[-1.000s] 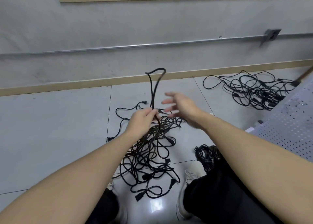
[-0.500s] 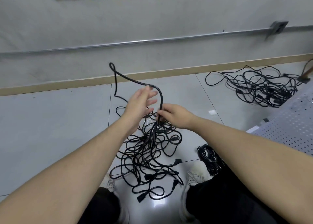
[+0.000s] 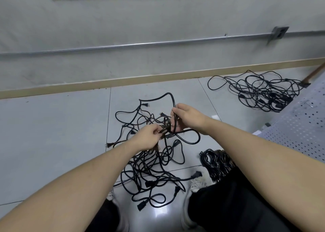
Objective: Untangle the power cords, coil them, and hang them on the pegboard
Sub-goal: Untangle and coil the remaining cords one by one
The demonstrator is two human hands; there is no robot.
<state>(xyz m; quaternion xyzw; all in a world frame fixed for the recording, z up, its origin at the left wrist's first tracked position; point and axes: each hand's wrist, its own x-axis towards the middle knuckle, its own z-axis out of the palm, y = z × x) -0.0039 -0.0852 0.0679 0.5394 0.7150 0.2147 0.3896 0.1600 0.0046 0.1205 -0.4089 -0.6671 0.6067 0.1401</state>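
Now your left hand (image 3: pixel 146 138) pinches a knot of smooth black cords (image 3: pixel 151 163) above the glossy tiled floor (image 3: pixel 52 135), while your right hand (image 3: pixel 188 118) grips a stiff arched cord (image 3: pixel 168 96). Beside your right knee sits a tight coil (image 3: pixel 213 161); the perforated pegboard (image 3: pixel 297 129) lies right, beyond it another loose tangle (image 3: pixel 260 91).

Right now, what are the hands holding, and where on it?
Both grip black cords above the tangle. The right hand holds a loop's strands; the left hand pinches strands just below it.
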